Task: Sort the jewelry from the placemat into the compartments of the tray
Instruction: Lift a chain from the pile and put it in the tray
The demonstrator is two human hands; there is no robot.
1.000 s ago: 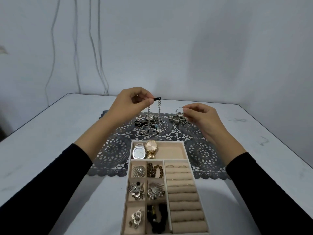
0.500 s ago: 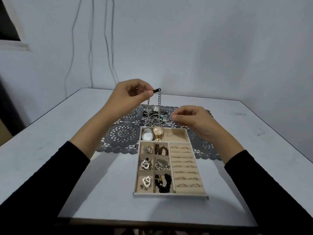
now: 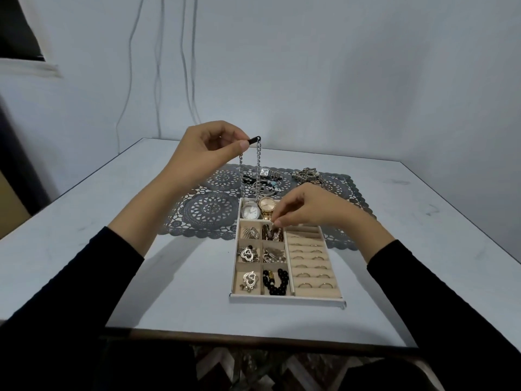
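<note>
While the left hand [image 3: 203, 153] pinches one chain [image 3: 258, 165] above the tray's [image 3: 287, 299] far end, the right hand [image 3: 307, 207] has its fingertips together, perhaps on something tiny that I cannot tell, beside the two watches [image 3: 266, 205].

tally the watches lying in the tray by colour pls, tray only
silver watch: 1
gold watch: 1
total in view: 2
</note>
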